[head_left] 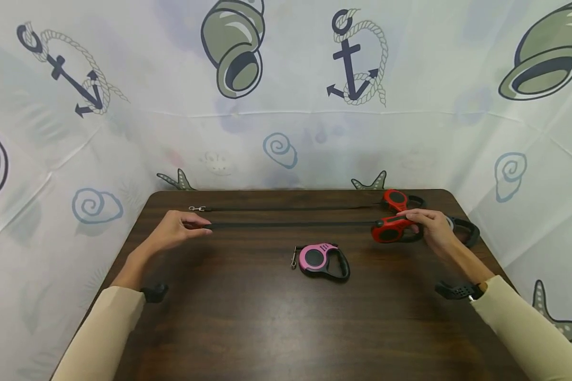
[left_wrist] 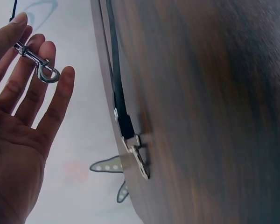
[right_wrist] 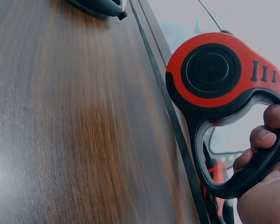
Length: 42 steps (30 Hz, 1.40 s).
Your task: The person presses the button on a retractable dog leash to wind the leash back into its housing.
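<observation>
My right hand (head_left: 431,227) grips the black looped handle of a red retractable dog leash (right_wrist: 211,70), fingers curled through the loop. From its housing a dark cord (head_left: 291,224) runs straight and taut across to my left hand (head_left: 173,230). There my thumb and fingers pinch the leash end at its silver snap hook (left_wrist: 39,63), the other fingers spread. A second red retractable leash (head_left: 394,197) lies behind at the table's back right. Its strap (head_left: 276,208) is drawn out leftward and ends in a metal clip (head_left: 197,208) on the table.
A pink and black retractable leash (head_left: 314,257) lies mid-table, its small clip (head_left: 293,259) at its left. Another black handle (head_left: 469,233) shows beyond my right hand, partly hidden. Patterned white cloth (head_left: 286,153) surrounds the dark wooden table (head_left: 276,328).
</observation>
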Motion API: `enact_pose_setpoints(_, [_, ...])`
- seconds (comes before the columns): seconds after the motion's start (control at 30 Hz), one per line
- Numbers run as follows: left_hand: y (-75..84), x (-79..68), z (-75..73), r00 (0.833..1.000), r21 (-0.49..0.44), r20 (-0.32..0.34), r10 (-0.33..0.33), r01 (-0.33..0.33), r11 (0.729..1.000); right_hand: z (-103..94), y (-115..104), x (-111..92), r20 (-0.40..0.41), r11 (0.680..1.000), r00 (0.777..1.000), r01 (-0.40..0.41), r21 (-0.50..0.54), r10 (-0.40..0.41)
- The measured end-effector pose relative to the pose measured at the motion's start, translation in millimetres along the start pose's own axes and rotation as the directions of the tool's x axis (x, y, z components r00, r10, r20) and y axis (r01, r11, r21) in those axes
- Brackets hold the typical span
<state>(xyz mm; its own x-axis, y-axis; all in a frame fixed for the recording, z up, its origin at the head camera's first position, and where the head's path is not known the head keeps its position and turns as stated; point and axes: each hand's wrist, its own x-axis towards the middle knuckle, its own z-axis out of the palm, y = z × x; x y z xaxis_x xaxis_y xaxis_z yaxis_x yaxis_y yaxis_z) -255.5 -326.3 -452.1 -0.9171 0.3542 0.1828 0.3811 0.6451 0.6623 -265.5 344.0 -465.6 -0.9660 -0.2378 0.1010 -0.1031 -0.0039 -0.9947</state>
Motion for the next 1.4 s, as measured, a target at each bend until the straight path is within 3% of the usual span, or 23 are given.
enact_pose_setpoints(0.33, [11.0,5.3,7.2,1.0,-0.057,-0.002,-0.011,0.011,0.998,11.6,-7.7,2.8,0.013,0.999,1.0,0.012,-0.03,-0.012])
enact_pose_setpoints(0.8, [20.7,13.3,17.2,0.999,-0.011,-0.008,0.052,-0.052,0.999,27.1,-4.8,5.1,0.052,0.995,0.994,0.101,-0.012,-0.1])
enact_pose_setpoints(1.1, [25.6,15.5,24.3,0.998,-0.039,0.006,0.055,-0.055,0.998,35.1,-6.5,3.1,0.079,0.998,0.995,0.055,0.002,-0.055])
enact_pose_setpoints(1.27, [28.3,17.8,28.4,0.997,-0.045,0.002,0.081,-0.081,0.996,38.8,-3.5,4.2,0.076,0.994,0.993,0.094,-0.057,-0.089])
enact_pose_setpoints(1.4, [31.3,19.1,31.0,0.996,-0.056,0.022,0.091,-0.089,0.994,42.4,-5.5,3.5,0.063,0.989,0.995,0.078,-0.125,-0.071])
